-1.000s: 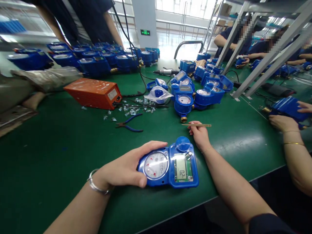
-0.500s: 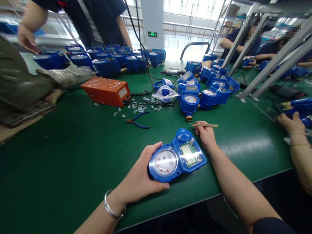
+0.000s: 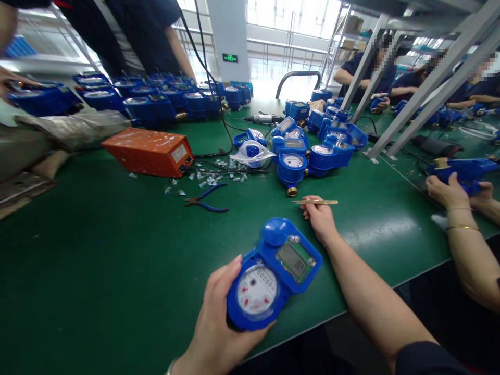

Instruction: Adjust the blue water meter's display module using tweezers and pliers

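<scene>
The left grip holds a blue water meter at an angle over the green counter; the right grip holds tweezers. Blue-handled pliers lie near an orange box.

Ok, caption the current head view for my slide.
Left hand grips a blue water meter at a green workbench while the right hand holds tweezers.

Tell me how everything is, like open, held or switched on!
Left hand: closed around blue meter
Blue meter: held, tilted
Right hand: holding tweezers
Tweezers: held, tips unclear
Pliers: lying open
Plastic bag: holding blue pieces
Orange box: scuffed on top
Green sign: lit
</scene>
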Demonstrator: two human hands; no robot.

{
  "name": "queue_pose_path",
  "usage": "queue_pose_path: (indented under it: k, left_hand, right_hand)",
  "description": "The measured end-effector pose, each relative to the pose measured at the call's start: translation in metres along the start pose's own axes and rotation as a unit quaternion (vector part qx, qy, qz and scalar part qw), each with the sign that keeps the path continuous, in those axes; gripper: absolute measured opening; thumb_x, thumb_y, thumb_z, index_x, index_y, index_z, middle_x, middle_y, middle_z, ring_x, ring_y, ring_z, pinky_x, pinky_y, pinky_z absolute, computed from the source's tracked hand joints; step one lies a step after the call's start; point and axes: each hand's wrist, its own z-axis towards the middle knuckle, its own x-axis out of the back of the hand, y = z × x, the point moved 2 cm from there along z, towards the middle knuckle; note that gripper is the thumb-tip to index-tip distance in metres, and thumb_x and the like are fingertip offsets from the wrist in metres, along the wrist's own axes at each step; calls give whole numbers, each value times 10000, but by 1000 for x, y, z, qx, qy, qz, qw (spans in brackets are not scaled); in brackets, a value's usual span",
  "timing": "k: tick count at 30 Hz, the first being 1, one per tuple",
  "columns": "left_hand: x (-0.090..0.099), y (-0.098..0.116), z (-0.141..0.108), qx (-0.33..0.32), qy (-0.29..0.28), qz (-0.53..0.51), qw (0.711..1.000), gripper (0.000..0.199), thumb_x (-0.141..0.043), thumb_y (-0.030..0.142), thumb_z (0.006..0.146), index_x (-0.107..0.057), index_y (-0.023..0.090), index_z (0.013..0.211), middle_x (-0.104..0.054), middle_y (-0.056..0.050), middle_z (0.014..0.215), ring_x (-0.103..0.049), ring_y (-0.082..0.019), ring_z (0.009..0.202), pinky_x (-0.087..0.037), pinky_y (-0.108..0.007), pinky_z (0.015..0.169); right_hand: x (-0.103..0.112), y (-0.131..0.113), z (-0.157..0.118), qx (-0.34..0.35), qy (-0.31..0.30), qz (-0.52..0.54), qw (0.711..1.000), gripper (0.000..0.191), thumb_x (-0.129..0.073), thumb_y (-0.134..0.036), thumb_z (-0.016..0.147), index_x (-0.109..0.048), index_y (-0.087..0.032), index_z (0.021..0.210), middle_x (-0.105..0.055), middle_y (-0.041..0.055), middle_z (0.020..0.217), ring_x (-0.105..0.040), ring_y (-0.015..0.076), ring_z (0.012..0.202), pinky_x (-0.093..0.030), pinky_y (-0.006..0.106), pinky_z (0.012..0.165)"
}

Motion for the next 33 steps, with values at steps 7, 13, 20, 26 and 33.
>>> queue_pose_path:
  k: [7,13,20,26,33]
  left_hand:
    - [-13,10,-22,-199,0,0,980,865,-678,39,689,-230,139,1423,-362,-169,1348,-361,-398,1259,-338,-617,1052]
    - [-12,6,-18,-188,19,-4,982,839,-679,92,709,-241,139,1423,-369,-172,1350,-385,-390,1245,-375,-588,1034]
    - [-9,8,-4,47,17,5,999,940,-796,297,616,-259,188,1379,-444,-160,1291,-503,-332,1145,-473,-495,958]
    - [-8,10,11,249,36,-43,967,928,-825,375,529,-340,238,1308,-461,-110,1256,-512,-355,1123,-458,-556,945]
    - [-1,-4,10,202,-27,-142,969,883,-806,256,571,-318,252,1308,-455,-145,1281,-519,-372,1134,-441,-602,951]
  right_hand:
    - [-2,0,1,-1,-7,-8,1000,276,-565,-422,771,-609,-192,917,-615,-14,679,-509,92,508,-415,206,458]
    - [-4,-3,1,-4,-13,-17,1000,290,-564,-441,771,-617,-192,909,-621,-10,673,-513,102,509,-418,218,465]
    - [-3,-2,-1,-10,-10,-20,1000,281,-578,-427,766,-620,-189,908,-625,-4,686,-514,102,525,-409,218,476]
    - [-1,-3,-4,-12,11,-15,1000,310,-588,-439,759,-624,-177,920,-623,0,687,-505,100,516,-412,224,477]
    - [7,-2,-3,-11,63,-4,998,313,-611,-423,740,-641,-161,907,-627,15,725,-514,102,549,-417,220,471]
